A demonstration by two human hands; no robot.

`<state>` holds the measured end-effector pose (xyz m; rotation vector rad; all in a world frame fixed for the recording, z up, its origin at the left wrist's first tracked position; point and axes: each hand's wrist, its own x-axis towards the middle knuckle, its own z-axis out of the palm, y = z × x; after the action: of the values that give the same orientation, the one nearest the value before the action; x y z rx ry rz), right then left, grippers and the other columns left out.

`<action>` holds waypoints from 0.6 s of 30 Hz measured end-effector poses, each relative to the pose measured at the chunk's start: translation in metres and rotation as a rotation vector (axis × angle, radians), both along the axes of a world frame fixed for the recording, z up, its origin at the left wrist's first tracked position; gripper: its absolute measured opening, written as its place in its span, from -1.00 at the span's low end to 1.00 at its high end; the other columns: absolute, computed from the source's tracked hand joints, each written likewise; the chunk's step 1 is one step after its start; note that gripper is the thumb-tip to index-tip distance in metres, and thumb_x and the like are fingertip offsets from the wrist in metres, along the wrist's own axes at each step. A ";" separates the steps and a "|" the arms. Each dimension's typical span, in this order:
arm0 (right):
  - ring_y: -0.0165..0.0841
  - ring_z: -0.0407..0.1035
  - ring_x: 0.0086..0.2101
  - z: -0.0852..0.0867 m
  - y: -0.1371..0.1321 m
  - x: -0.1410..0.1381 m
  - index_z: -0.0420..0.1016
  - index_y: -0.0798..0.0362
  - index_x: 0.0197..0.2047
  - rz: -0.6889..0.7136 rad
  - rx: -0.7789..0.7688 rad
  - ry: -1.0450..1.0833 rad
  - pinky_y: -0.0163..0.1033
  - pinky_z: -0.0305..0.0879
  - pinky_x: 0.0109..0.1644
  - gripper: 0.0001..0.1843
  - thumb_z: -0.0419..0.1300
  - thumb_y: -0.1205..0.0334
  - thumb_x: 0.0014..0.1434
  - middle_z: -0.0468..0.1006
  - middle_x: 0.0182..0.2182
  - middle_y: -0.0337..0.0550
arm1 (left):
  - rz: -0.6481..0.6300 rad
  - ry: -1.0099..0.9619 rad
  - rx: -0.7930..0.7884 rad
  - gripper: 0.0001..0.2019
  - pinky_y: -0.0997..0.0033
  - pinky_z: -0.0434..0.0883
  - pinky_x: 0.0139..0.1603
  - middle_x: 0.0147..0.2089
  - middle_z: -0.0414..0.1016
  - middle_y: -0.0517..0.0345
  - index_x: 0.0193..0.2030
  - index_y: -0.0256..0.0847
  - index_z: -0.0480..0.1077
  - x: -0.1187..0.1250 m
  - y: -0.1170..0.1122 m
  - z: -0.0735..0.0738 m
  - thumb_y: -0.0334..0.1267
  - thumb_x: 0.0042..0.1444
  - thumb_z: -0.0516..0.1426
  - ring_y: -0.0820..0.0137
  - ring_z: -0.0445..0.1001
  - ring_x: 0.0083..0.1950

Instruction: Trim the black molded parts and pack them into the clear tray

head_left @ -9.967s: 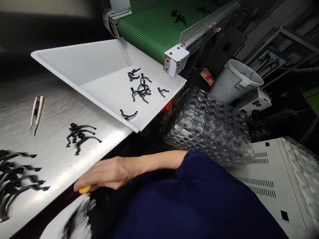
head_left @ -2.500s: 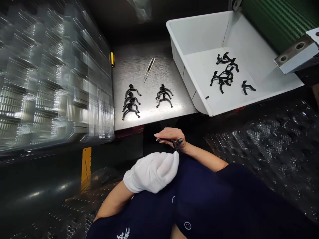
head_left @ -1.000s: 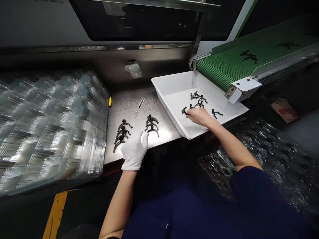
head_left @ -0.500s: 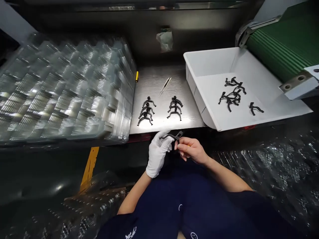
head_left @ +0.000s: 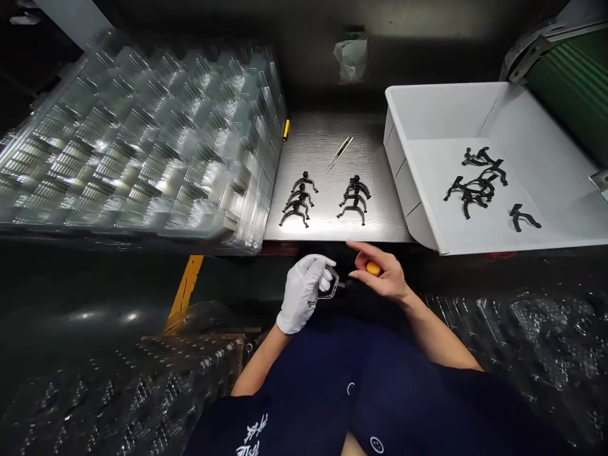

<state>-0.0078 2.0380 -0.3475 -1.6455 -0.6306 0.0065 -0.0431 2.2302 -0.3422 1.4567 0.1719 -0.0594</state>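
Observation:
My left hand [head_left: 303, 298], in a white glove, is closed on a black curved plastic part [head_left: 331, 283] just below the steel bench edge. My bare right hand [head_left: 381, 273] is beside it, fingers curled around a small tool with a yellow handle [head_left: 373, 268] whose tip meets the part. On the steel bench [head_left: 323, 152] lie two short rows of the same black parts [head_left: 296, 200], [head_left: 354, 197]. A white bin [head_left: 427, 120] to the right holds several more loose black parts [head_left: 475, 180].
A tall stack of clear plastic blister trays [head_left: 137, 139] fills the left. Tweezers [head_left: 339, 154] and a yellow pen [head_left: 285, 130] lie on the bench. A green conveyor [head_left: 574, 82] ends above the bin. More clear trays [head_left: 522, 342] sit low on the right.
My right hand took a black part from the white bin and brought it down to my gloved left hand. The left hand now holds the part while the right works at it with the yellow-handled tool.

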 end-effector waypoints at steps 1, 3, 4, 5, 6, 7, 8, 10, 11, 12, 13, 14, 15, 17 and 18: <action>-0.45 0.19 -0.50 -0.001 0.000 -0.002 0.45 -0.02 0.20 -0.037 0.104 0.141 -0.34 0.27 -0.44 -0.48 0.31 0.11 0.18 0.27 -0.47 -0.33 | 0.047 0.012 -0.058 -0.62 0.54 0.33 -0.53 -0.52 0.43 0.18 -0.29 -0.25 0.56 0.000 0.000 0.001 0.09 0.16 0.24 0.54 0.32 -0.55; -0.42 0.20 -0.46 -0.003 0.001 -0.006 0.44 0.01 0.16 -0.014 0.287 0.400 -0.32 0.26 -0.47 -0.43 0.32 0.04 0.10 0.26 -0.41 -0.29 | 0.134 0.023 -0.130 -0.67 0.58 0.33 -0.51 -0.49 0.46 0.19 -0.29 -0.26 0.57 0.001 0.000 0.000 0.02 0.08 0.31 0.56 0.35 -0.54; -0.42 0.23 -0.45 -0.004 0.003 -0.007 0.44 0.02 0.13 0.037 0.323 0.502 -0.31 0.26 -0.47 -0.43 0.34 0.03 0.07 0.27 -0.38 -0.27 | 0.166 0.015 -0.125 -0.69 0.58 0.34 -0.50 -0.47 0.48 0.19 -0.29 -0.25 0.57 0.001 -0.001 -0.001 -0.01 0.06 0.33 0.56 0.37 -0.53; -0.43 0.25 -0.46 -0.006 0.006 -0.009 0.45 0.03 0.09 0.083 0.310 0.580 -0.32 0.24 -0.47 -0.45 0.35 0.02 0.05 0.29 -0.38 -0.27 | 0.187 0.001 -0.111 -0.71 0.58 0.35 -0.49 -0.47 0.49 0.20 -0.29 -0.25 0.58 0.001 -0.002 -0.003 -0.03 0.06 0.33 0.55 0.38 -0.52; -0.45 0.26 -0.49 -0.007 0.010 -0.010 0.46 0.04 0.05 0.110 0.259 0.634 -0.32 0.22 -0.47 -0.49 0.36 0.02 0.06 0.30 -0.39 -0.28 | 0.203 -0.017 -0.094 -0.73 0.57 0.36 -0.49 -0.48 0.48 0.21 -0.29 -0.24 0.58 0.001 -0.003 -0.005 -0.05 0.06 0.33 0.55 0.38 -0.52; -0.47 0.26 -0.52 -0.007 0.014 -0.011 0.47 0.04 -0.01 0.115 0.199 0.662 -0.34 0.19 -0.47 -0.54 0.36 0.01 0.08 0.31 -0.42 -0.30 | 0.215 -0.039 -0.071 -0.75 0.56 0.36 -0.48 -0.49 0.47 0.22 -0.29 -0.23 0.58 0.001 -0.003 -0.006 -0.06 0.07 0.32 0.54 0.38 -0.53; -0.49 0.24 -0.56 -0.007 0.018 -0.013 0.47 0.04 -0.07 0.107 0.145 0.669 -0.35 0.16 -0.49 -0.59 0.36 -0.01 0.10 0.32 -0.46 -0.32 | 0.219 -0.064 -0.041 -0.77 0.54 0.37 -0.47 -0.50 0.47 0.23 -0.29 -0.22 0.58 0.001 -0.003 -0.006 -0.08 0.09 0.31 0.53 0.38 -0.53; -0.48 0.21 -0.61 -0.006 0.024 -0.016 0.45 0.03 -0.18 0.076 0.078 0.647 -0.34 0.12 -0.52 -0.62 0.31 -0.11 0.15 0.30 -0.55 -0.35 | 0.196 -0.117 0.029 -0.80 0.49 0.41 -0.40 -0.46 0.50 0.19 -0.33 -0.21 0.58 0.000 -0.002 -0.003 -0.11 0.08 0.31 0.48 0.42 -0.47; -0.45 0.21 -0.62 -0.006 0.026 -0.018 0.44 0.01 -0.21 0.073 0.056 0.631 -0.32 0.13 -0.52 -0.60 0.28 -0.17 0.17 0.29 -0.59 -0.35 | 0.167 -0.129 0.053 -0.81 0.47 0.43 -0.36 -0.42 0.52 0.16 -0.36 -0.20 0.57 -0.001 -0.001 0.000 -0.12 0.07 0.31 0.45 0.44 -0.42; -0.42 0.21 -0.62 -0.006 0.025 -0.020 0.44 0.00 -0.24 0.070 0.027 0.611 -0.29 0.15 -0.52 -0.58 0.26 -0.22 0.17 0.27 -0.62 -0.35 | 0.132 -0.134 0.064 -0.81 0.45 0.44 -0.33 -0.37 0.54 0.12 -0.40 -0.20 0.57 -0.002 0.000 0.003 -0.12 0.05 0.32 0.41 0.47 -0.36; -0.39 0.22 -0.63 -0.007 0.023 -0.020 0.45 -0.02 -0.26 0.061 -0.002 0.595 -0.26 0.19 -0.53 -0.56 0.25 -0.26 0.16 0.26 -0.62 -0.33 | 0.092 -0.116 0.047 -0.80 0.45 0.44 -0.33 -0.38 0.54 0.10 -0.43 -0.20 0.57 -0.003 0.000 0.005 -0.11 0.03 0.32 0.39 0.48 -0.35; -0.35 0.26 -0.62 -0.010 0.019 -0.017 0.46 -0.05 -0.26 0.062 -0.046 0.586 -0.21 0.26 -0.51 -0.55 0.25 -0.28 0.14 0.29 -0.60 -0.30 | 0.049 -0.068 -0.007 -0.77 0.45 0.42 -0.39 -0.44 0.52 0.11 -0.42 -0.19 0.59 -0.004 -0.001 0.006 -0.07 0.05 0.31 0.41 0.44 -0.42; -0.30 0.33 -0.58 -0.014 0.014 -0.012 0.48 -0.08 -0.23 0.028 -0.085 0.567 -0.15 0.34 -0.47 -0.56 0.26 -0.29 0.12 0.35 -0.55 -0.23 | 0.031 -0.042 -0.057 -0.73 0.44 0.41 -0.42 -0.49 0.49 0.12 -0.40 -0.20 0.60 -0.003 -0.002 0.006 -0.01 0.05 0.30 0.43 0.41 -0.49; -0.12 0.48 -0.45 -0.023 0.006 0.006 0.52 -0.18 -0.09 0.004 -0.119 0.487 0.04 0.49 -0.33 -0.48 0.25 -0.35 0.03 0.47 -0.38 -0.09 | 0.082 -0.067 -0.056 -0.66 0.44 0.40 -0.44 -0.53 0.48 0.10 -0.43 -0.21 0.62 0.001 -0.003 0.003 0.08 0.00 0.33 0.42 0.40 -0.51; -0.03 0.52 -0.42 -0.026 0.003 0.016 0.53 -0.26 -0.08 0.049 -0.142 0.421 0.15 0.52 -0.29 -0.45 0.16 -0.41 0.01 0.46 -0.37 -0.06 | 0.127 -0.096 -0.044 -0.62 0.43 0.41 -0.45 -0.53 0.49 0.08 -0.44 -0.21 0.63 0.004 -0.004 0.001 0.12 -0.04 0.34 0.41 0.41 -0.52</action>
<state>0.0081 2.0409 -0.3735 -1.6967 -0.3526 0.4314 -0.0393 2.2267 -0.3412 1.3983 0.1831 0.1088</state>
